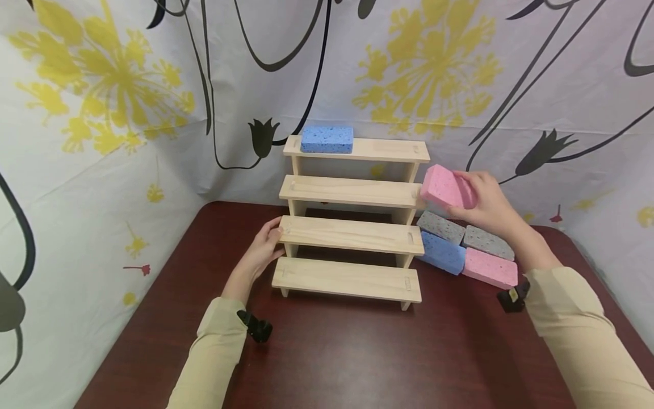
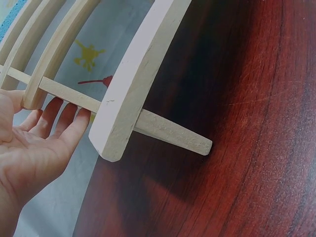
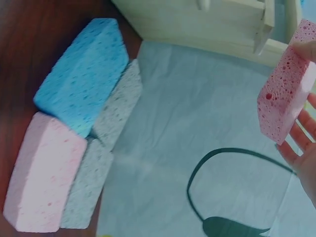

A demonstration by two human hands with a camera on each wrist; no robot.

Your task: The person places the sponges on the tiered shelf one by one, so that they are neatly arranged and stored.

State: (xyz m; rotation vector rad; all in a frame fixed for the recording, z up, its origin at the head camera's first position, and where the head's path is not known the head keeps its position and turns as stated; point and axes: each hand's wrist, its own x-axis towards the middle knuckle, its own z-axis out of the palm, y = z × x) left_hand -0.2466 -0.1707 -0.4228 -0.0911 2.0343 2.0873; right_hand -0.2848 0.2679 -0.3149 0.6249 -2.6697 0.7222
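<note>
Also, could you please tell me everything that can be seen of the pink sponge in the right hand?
The pink sponge is a thick rectangular block, porous-looking, with small and larger holes. The right hand grips it, tilted, raised off the table, near the right end of the second tier from the top of the wooden stand. Whether it touches that tier is unclear.
</note>
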